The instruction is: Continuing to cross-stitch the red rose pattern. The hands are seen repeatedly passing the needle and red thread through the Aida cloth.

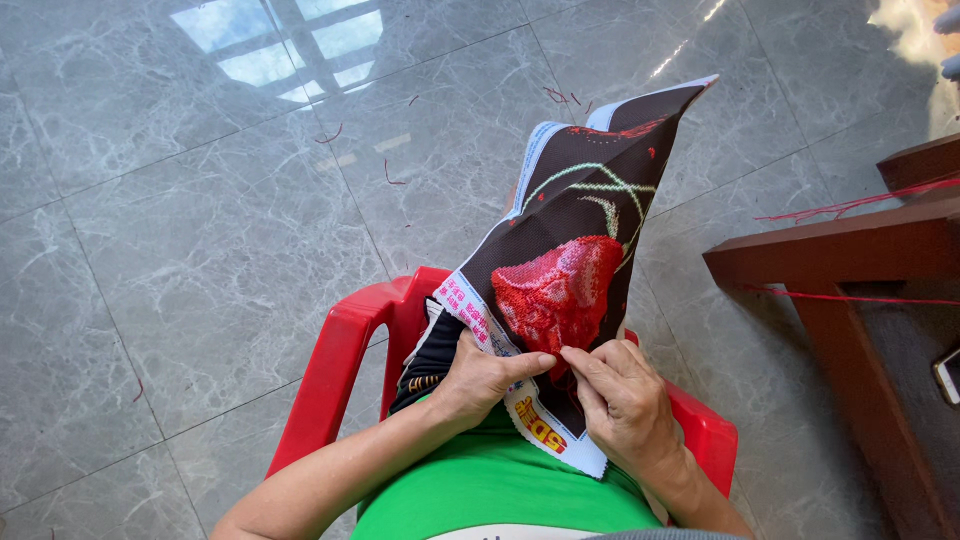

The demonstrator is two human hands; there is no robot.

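Head view: both hands pinch a dark embroidery cloth point(580, 250) over the lap, left hand point(482, 375) gripping its edge, right hand point(622, 395) beside the red stitched patch point(558, 290). A red chair point(335, 370), wooden surface point(850, 250), red threads point(850, 205) and tiled floor point(200, 230) surround.

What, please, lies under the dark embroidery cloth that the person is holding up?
Under the embroidery cloth show a red plastic chair and grey floor tiles. Both hands, left and right, pinch its lower edge; the lap beneath is covered.
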